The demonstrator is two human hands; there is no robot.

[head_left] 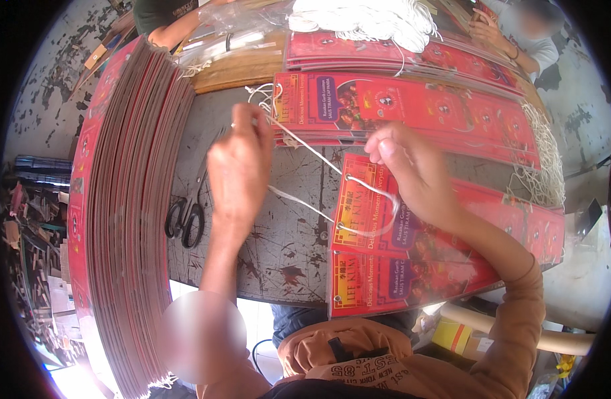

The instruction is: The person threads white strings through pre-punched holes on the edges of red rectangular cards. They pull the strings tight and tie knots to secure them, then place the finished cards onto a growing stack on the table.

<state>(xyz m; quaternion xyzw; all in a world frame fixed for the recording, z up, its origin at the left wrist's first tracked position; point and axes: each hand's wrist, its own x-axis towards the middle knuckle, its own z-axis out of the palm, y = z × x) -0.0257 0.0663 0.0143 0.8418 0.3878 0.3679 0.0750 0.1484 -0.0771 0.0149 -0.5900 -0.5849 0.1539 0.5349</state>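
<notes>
I see the white string [305, 149] pulled taut from the left hand [239, 166], which is pinched shut on its end, down to the red card strip [412, 233] lying at the near edge of the grey table [279, 246]. The string is thin and pale, passes through a punched hole at the strip's left end and loops back out a second hole below. My right hand [412, 166] sits over the strip's top edge, fingers closed on the string loop. The strip is glossy, red with yellow border. Scissors [185, 216] lie left of the strip; a tall stack of strips [126, 199] stands further left.
</notes>
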